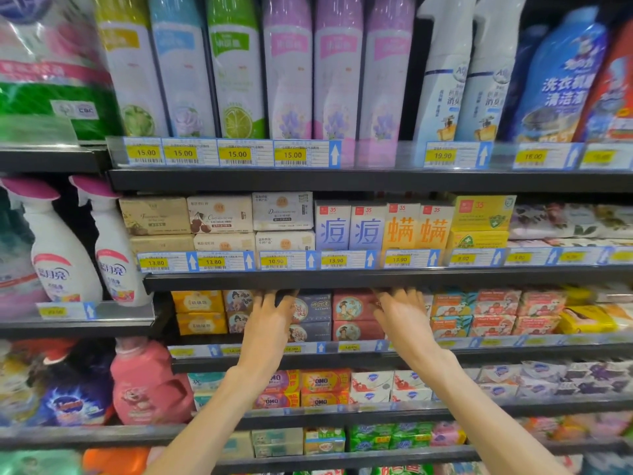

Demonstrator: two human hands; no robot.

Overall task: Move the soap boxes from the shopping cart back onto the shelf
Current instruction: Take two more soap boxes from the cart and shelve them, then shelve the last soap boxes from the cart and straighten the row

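Note:
Both my hands reach into the third shelf, where soap boxes stand in stacks. My left hand lies with spread fingers against the left side of the blue-grey soap boxes. The fingers of my right hand are spread at the right edge of the red soap boxes. The fingertips of both hands disappear under the edge of the shelf above. Neither hand is curled round a box. The shopping cart is not in view.
Yellow soap boxes stand left of my hands, orange and red ones to the right. The shelf above holds more soap boxes behind price tags. Spray bottles and a pink detergent jug stand at left.

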